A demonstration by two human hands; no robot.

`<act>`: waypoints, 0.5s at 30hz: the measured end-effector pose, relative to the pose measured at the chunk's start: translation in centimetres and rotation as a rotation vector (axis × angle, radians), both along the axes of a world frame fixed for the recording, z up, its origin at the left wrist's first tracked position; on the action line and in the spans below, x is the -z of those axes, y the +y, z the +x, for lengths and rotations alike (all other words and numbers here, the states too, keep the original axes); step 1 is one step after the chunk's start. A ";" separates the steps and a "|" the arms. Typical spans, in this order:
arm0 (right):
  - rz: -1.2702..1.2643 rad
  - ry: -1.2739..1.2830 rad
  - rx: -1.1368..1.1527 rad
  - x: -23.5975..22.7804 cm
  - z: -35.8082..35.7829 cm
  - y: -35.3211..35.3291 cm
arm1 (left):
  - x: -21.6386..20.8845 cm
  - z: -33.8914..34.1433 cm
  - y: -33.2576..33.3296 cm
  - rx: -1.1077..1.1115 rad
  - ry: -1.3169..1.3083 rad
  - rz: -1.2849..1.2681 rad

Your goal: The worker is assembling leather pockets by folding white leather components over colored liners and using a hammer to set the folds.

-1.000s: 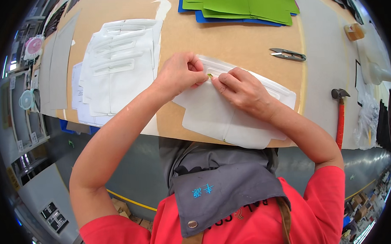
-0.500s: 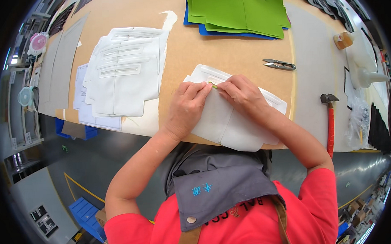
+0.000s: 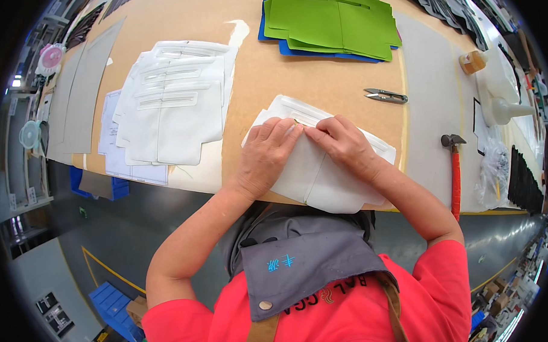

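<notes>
White sheet [image 3: 322,172] with a raised slot along its far edge, lying askew at the table's near edge, under both hands. Left hand [image 3: 263,159] and right hand [image 3: 348,147] meet at the slot, fingers bunched, tips nearly touching. A dark greenish sliver [image 3: 295,121] peeks out there; I cannot tell whether either hand pinches it.

Surface: brown-topped table [image 3: 261,57], grey covering [image 3: 426,114] right of the grip. White stack [image 3: 182,129] to its left, over printed paper [image 3: 108,131]. Green sheets [image 3: 329,27] beyond it, on blue ones. Right of the grip: snips [image 3: 383,97], then a red-handled hammer [image 3: 455,171], a clear bag [image 3: 492,175] and a white bottle [image 3: 510,110].

Room: grey floor [image 3: 143,221] nearer than the grip, marked in yellow; blue crate [image 3: 116,306] low left.

Writing: blue stitching on the grey apron [image 3: 314,272], black letters on the red shirt [image 3: 346,331]; the paper's print too small for me.

Since a second ago: left hand lowered, wrist flatter; less green showing between the fingertips.
</notes>
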State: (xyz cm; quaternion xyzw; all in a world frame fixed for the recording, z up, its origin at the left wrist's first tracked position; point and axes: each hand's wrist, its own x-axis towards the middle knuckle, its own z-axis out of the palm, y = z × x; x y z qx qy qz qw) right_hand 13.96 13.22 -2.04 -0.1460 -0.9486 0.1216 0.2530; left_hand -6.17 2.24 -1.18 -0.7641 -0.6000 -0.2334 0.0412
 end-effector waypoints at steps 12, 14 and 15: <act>-0.539 -0.077 0.218 -2.2 1.4 -0.5 | 0.6 0.2 -0.2 0.017 -0.015 -0.053; -0.532 -0.050 0.231 -1.8 1.3 -0.7 | 0.5 0.3 -0.2 0.010 -0.014 -0.055; -0.506 -0.007 0.216 -1.5 1.2 -0.7 | 0.5 0.3 -0.3 0.012 -0.017 -0.058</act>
